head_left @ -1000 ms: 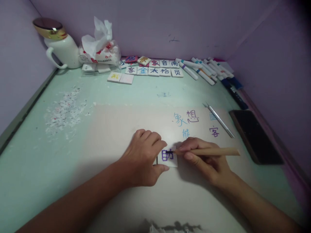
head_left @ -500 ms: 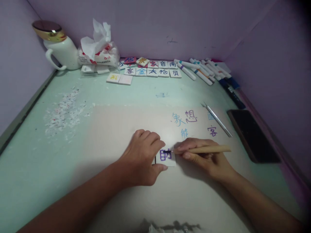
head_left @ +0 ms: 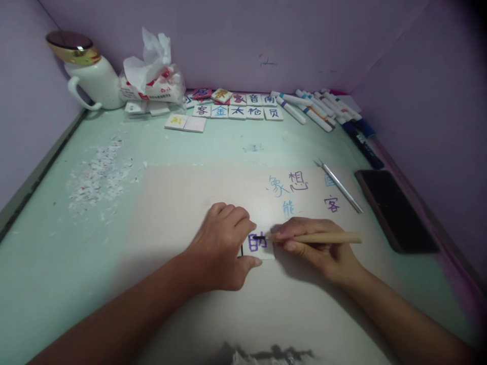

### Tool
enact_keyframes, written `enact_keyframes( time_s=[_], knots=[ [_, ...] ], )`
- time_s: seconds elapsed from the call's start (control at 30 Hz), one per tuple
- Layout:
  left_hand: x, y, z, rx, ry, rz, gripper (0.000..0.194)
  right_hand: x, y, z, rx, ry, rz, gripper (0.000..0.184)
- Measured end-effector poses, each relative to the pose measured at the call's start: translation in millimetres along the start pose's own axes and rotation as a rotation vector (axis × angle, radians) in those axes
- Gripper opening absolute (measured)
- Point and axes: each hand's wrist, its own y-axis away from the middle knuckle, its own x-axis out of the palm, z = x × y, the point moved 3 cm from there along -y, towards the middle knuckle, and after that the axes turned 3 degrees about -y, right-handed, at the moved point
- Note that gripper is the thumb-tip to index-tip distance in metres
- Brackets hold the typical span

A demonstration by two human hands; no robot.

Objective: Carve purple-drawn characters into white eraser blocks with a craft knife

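A small white square tile (head_left: 265, 252) with a purple character drawn on it lies on the pale board. My left hand (head_left: 222, 248) is closed around its left side, fingers along the top edge and thumb at the bottom edge. Between the fingertips of my right hand (head_left: 317, 248) is a wooden-handled carving knife (head_left: 338, 237). It is held nearly level, its dark tip over the upper part of the purple character. Whether the tip cuts into the surface cannot be made out. My left hand hides the tile's left end.
The pale board (head_left: 182, 192) bears handwritten characters. To the right are a silver craft knife (head_left: 340, 186) and a phone (head_left: 395, 210). Shavings (head_left: 101, 175) lie left. Along the back are character tiles (head_left: 237, 112), markers (head_left: 317, 119), a tissue pack (head_left: 154, 88) and a white mug (head_left: 97, 83).
The camera view has shifted very slightly. Both hands keep their grips, and the knife's tip has moved only a little over the character.
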Motion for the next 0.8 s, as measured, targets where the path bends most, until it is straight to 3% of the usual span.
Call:
enact_keyframes(
  time_s=[0.23, 0.4, 0.47, 0.8],
  knots=[
    [0.8, 0, 0, 0.002, 0.0, -0.003, 0.027, 8, 2, 3, -0.087, -0.044, 0.137, 0.023],
    [-0.1, 1, 1, 0.002, -0.001, -0.003, 0.033, -4, 9, -5, 0.047, -0.112, -0.095, 0.013],
    [-0.1, 1, 1, 0.003, -0.003, 0.001, 0.033, -8, 11, -7, 0.077, -0.108, -0.118, 0.011],
    [0.4, 0, 2, 0.0, -0.003, 0.007, 0.035, 0, 4, 4, -0.067, 0.074, 0.029, 0.019]
  ],
)
